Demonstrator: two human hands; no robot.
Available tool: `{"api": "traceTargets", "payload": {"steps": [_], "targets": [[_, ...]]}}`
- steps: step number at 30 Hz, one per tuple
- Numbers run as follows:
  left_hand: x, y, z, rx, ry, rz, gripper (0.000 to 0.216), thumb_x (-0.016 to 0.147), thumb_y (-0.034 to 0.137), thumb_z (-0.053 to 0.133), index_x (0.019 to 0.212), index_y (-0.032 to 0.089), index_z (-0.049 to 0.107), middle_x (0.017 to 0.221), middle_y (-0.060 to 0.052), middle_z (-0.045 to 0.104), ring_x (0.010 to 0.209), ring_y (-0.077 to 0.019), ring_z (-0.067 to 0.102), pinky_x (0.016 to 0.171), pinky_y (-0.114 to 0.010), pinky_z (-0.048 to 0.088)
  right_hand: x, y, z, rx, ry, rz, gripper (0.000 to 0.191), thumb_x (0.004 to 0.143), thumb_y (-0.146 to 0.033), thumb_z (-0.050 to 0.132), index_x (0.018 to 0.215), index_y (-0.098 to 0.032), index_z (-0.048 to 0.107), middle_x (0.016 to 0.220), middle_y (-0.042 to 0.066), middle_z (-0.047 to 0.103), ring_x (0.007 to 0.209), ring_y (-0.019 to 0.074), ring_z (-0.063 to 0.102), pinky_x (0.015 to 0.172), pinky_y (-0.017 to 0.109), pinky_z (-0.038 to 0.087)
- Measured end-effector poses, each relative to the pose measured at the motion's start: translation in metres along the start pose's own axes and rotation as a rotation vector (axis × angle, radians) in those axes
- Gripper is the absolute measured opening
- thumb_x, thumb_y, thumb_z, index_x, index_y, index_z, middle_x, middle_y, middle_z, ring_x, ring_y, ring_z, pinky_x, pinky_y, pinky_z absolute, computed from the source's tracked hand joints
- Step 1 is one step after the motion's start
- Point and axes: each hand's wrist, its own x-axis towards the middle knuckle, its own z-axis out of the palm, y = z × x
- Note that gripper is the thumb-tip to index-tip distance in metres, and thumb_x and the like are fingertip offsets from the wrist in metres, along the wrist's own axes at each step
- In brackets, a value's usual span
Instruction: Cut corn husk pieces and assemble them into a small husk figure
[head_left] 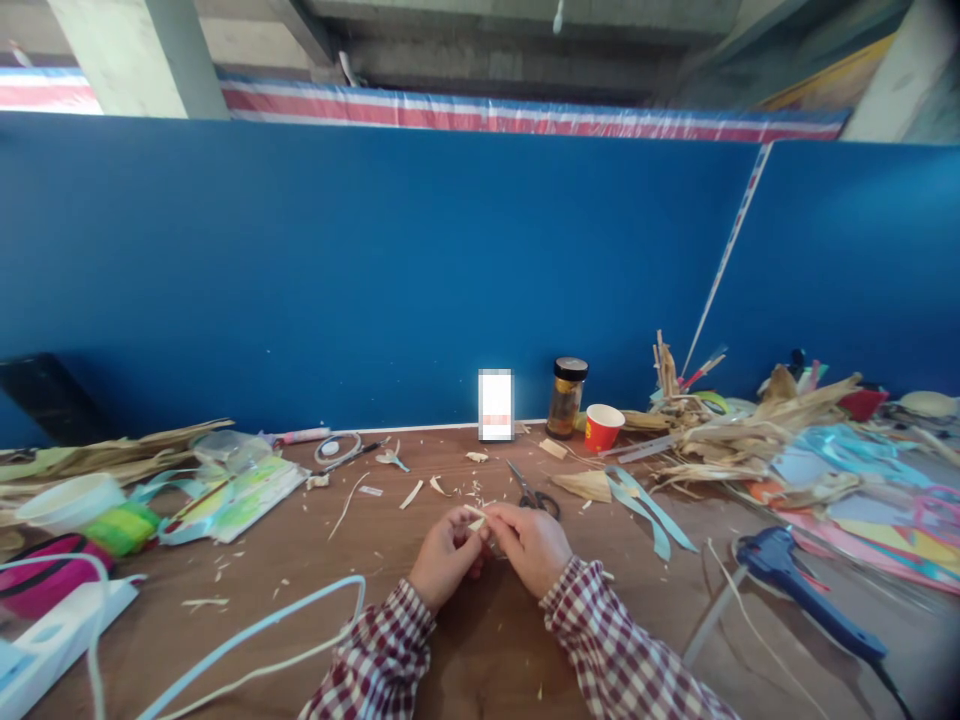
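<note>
Close together over the front middle of the brown table (300, 590), my left hand (448, 556) and my right hand (531, 545) pinch a small pale strip of dried husk (475, 518) between their fingertips. Both hands are closed, and part of the strip is hidden behind the fingers. Just beyond my right hand lie scissors (536, 495) with dark handles. Small pale scraps are scattered on the wood past my fingertips. To the right of the scissors rest a dried husk piece (583, 486) and light blue ribbons (646, 508).
A blue glue gun (806, 585) lies at right, before a pile of dried husks (757, 450). A lidded jar (568, 398) and red paper cup (603, 429) stand by the blue partition (420, 270). At left are a power strip (64, 640), cables and a white bowl (71, 502).
</note>
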Motion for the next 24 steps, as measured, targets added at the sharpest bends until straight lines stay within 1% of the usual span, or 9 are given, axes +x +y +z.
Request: {"api": "traceTargets", "payload": {"steps": [2,4,8,12,15,17,19,21,24], "targets": [[0.001,-0.001,0.000,0.017,-0.043,-0.043,0.032,0.071,0.043,0.053,0.082,0.013,0.053,0.056,0.001,0.055,0.042,-0.0073,0.046,0.041,-0.019,0.038,0.000,0.001,0.000,0.020,0.005,0.010,0.034,0.089,-0.032,0.031,0.100,-0.027,0.062,0.080,-0.001,0.067,0.074,0.0118,0.060,0.066,0.019,0.041],[0.001,-0.004,0.000,0.014,-0.047,-0.044,0.032,0.072,0.045,0.052,0.075,0.014,0.054,0.056,0.001,0.055,0.041,-0.0065,0.045,0.040,-0.019,0.037,0.000,0.003,0.002,0.037,0.004,0.023,0.034,0.089,-0.033,0.031,0.101,-0.026,0.061,0.082,0.000,0.067,0.075,0.0130,0.060,0.067,0.021,0.041],[0.002,-0.008,-0.001,0.043,-0.020,-0.019,0.031,0.071,0.045,0.052,0.068,0.014,0.055,0.055,0.001,0.055,0.040,-0.0067,0.044,0.040,-0.019,0.037,0.000,0.007,0.008,0.032,-0.001,0.089,0.036,0.085,-0.034,0.038,0.116,-0.023,0.052,0.084,0.003,0.067,0.074,0.0154,0.060,0.064,0.023,0.042],[0.000,-0.007,-0.003,0.135,-0.007,0.018,0.033,0.072,0.044,0.050,0.061,0.014,0.056,0.050,0.002,0.053,0.038,-0.0069,0.041,0.039,-0.018,0.032,0.000,0.006,0.007,0.059,-0.080,0.042,0.031,0.086,-0.030,0.036,0.103,-0.025,0.062,0.079,0.001,0.067,0.073,0.0134,0.060,0.063,0.021,0.041],[-0.001,-0.003,-0.006,0.195,-0.008,0.037,0.031,0.074,0.041,0.049,0.062,0.015,0.060,0.046,0.002,0.051,0.037,-0.0072,0.039,0.038,-0.018,0.028,0.001,0.003,0.005,0.107,-0.112,0.012,0.033,0.088,-0.029,0.032,0.097,-0.026,0.064,0.067,-0.001,0.065,0.064,0.0117,0.058,0.059,0.020,0.040],[-0.002,0.001,-0.006,0.221,-0.006,0.059,0.027,0.074,0.037,0.049,0.061,0.015,0.060,0.045,0.003,0.051,0.038,-0.0077,0.039,0.040,-0.018,0.028,0.001,0.002,0.004,0.124,-0.084,0.023,0.032,0.088,-0.030,0.033,0.095,-0.024,0.064,0.067,-0.001,0.065,0.063,0.0117,0.058,0.058,0.020,0.039],[-0.003,0.005,-0.006,0.244,0.001,0.088,0.026,0.074,0.033,0.050,0.058,0.016,0.060,0.045,0.002,0.051,0.040,-0.0081,0.041,0.042,-0.018,0.030,0.002,0.003,0.003,0.118,-0.039,0.039,0.032,0.087,-0.031,0.034,0.093,-0.024,0.064,0.073,-0.001,0.066,0.067,0.0122,0.059,0.059,0.020,0.040],[-0.005,0.009,-0.006,0.258,0.005,0.101,0.025,0.073,0.033,0.050,0.057,0.016,0.060,0.044,0.002,0.051,0.041,-0.0085,0.041,0.044,-0.019,0.031,0.004,0.009,-0.001,0.063,0.005,0.079,0.033,0.087,-0.033,0.033,0.090,-0.024,0.065,0.075,0.000,0.067,0.069,0.0129,0.059,0.059,0.021,0.039],[-0.006,0.013,-0.012,0.220,0.023,0.121,0.027,0.074,0.036,0.050,0.060,0.016,0.062,0.046,0.001,0.053,0.043,-0.0098,0.044,0.046,-0.020,0.032,0.006,0.024,-0.013,-0.127,0.106,0.249,0.033,0.087,-0.035,0.033,0.090,-0.025,0.064,0.076,0.002,0.067,0.070,0.0150,0.060,0.058,0.023,0.039]]}}
